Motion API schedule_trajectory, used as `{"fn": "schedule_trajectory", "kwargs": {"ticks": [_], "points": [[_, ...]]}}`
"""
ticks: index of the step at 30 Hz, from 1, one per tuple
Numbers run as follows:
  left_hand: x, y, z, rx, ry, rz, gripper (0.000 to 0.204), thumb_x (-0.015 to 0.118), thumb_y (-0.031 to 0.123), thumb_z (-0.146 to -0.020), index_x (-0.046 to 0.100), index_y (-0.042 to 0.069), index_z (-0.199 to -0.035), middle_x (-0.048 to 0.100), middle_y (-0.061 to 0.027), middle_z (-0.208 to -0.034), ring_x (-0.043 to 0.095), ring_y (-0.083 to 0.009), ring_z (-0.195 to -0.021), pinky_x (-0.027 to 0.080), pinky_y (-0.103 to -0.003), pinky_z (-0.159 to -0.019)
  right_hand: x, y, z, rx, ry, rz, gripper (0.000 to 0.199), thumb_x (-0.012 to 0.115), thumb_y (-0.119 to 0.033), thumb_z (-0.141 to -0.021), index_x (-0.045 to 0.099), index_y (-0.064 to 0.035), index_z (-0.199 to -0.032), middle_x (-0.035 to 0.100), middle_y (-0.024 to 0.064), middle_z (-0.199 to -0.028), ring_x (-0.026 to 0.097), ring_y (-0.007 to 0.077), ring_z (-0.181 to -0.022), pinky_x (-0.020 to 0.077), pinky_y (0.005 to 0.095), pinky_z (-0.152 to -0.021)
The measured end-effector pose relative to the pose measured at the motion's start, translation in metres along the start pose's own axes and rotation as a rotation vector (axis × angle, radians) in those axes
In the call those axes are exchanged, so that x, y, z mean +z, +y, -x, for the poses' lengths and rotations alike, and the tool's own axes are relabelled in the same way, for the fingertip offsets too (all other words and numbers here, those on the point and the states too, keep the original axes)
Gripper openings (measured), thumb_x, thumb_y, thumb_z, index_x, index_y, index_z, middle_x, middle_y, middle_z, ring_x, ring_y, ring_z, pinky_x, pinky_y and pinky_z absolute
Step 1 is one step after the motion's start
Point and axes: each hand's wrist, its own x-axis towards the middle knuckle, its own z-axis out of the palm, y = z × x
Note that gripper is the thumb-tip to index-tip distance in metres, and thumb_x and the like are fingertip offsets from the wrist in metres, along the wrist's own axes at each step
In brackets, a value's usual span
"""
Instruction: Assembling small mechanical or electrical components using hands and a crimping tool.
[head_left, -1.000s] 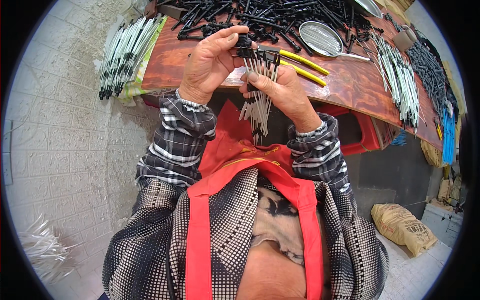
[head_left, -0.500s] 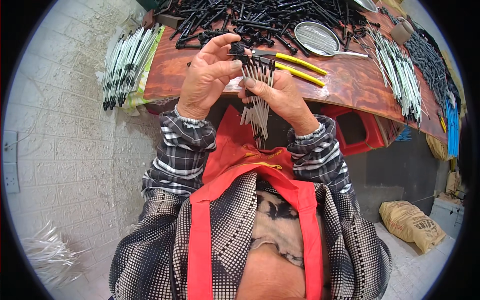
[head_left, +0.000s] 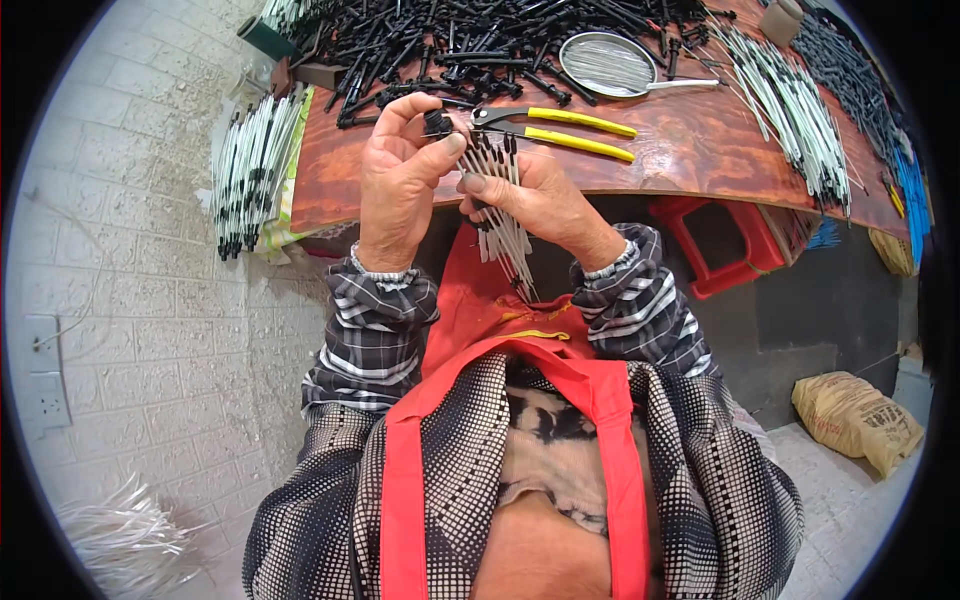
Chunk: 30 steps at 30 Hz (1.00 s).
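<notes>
Our left fingers point(head_left: 438, 153) pinch a stubby black cylinder point(head_left: 436, 123) while our right fingers point(head_left: 503, 193) clasp slim white black-tipped rods point(head_left: 505, 238), likely to steady them

No wording can be clearly read. On the brown sack point(head_left: 858, 420) at the lower right of the frame, large dark characters run across the bulging side, with smaller reddish print near its left end, tilted and blurred. On the red apron point(head_left: 458, 312), near the centre, yellow lettering sits creased and partly hidden.
</notes>
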Motion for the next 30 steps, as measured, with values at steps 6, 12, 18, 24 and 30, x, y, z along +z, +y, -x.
{"fn": "schedule_trajectory", "kwargs": {"ticks": [6,12,18,24,30], "points": [[0.003,-0.0103,-0.0005,0.055,0.059,0.011,0.037,0.065,-0.008,-0.084,0.05,0.002,-0.117,0.062,-0.0081,-0.101,0.064,-0.0144,-0.089,0.054,-0.026,-0.08,0.002,0.0007,0.0018,-0.062,0.056,0.01,0.024,0.063,-0.024,-0.094,0.066,-0.0012,-0.087,0.063,0.001,-0.07,0.058,0.0078,-0.064,0.0473,0.0248,-0.058],[0.0042,-0.0036,-0.002,0.044,0.046,-0.044,0.035,0.066,-0.009,-0.083,0.052,0.002,-0.113,0.064,-0.0082,-0.098,0.063,-0.0138,-0.086,0.053,-0.026,-0.079,0.0042,0.0025,0.0019,-0.092,0.095,-0.004,0.028,0.065,-0.024,-0.092,0.066,-0.0011,-0.077,0.06,-0.0003,-0.061,0.055,0.0059,-0.057,0.0439,0.0246,-0.052],[0.0042,-0.0082,-0.0021,0.084,0.063,-0.028,0.036,0.067,-0.01,-0.081,0.053,0.001,-0.112,0.064,-0.0075,-0.096,0.063,-0.0134,-0.084,0.053,-0.025,-0.078,-0.0028,0.0021,0.0023,0.015,0.004,0.035,0.028,0.063,-0.03,-0.095,0.067,-0.002,-0.093,0.066,0.002,-0.078,0.062,0.0088,-0.072,0.0505,0.0245,-0.065],[0.0072,-0.0088,-0.0002,0.1,0.095,-0.046,0.035,0.066,-0.011,-0.08,0.056,0.0,-0.112,0.065,-0.0074,-0.095,0.063,-0.013,-0.084,0.052,-0.025,-0.078,0.0028,0.0002,0.0034,-0.045,0.065,-0.017,0.027,0.064,-0.026,-0.093,0.067,-0.0004,-0.084,0.064,0.0012,-0.068,0.059,0.0078,-0.063,0.048,0.0249,-0.057],[0.0072,-0.0024,-0.0005,0.045,0.041,-0.124,0.037,0.065,-0.008,-0.082,0.058,-0.002,-0.118,0.067,-0.009,-0.101,0.064,-0.0138,-0.088,0.054,-0.025,-0.079,0.0016,-0.0004,0.0052,-0.083,0.088,0.004,0.025,0.064,-0.022,-0.093,0.068,0.0005,-0.082,0.063,0.0011,-0.065,0.057,0.0071,-0.059,0.0462,0.025,-0.054]]}}
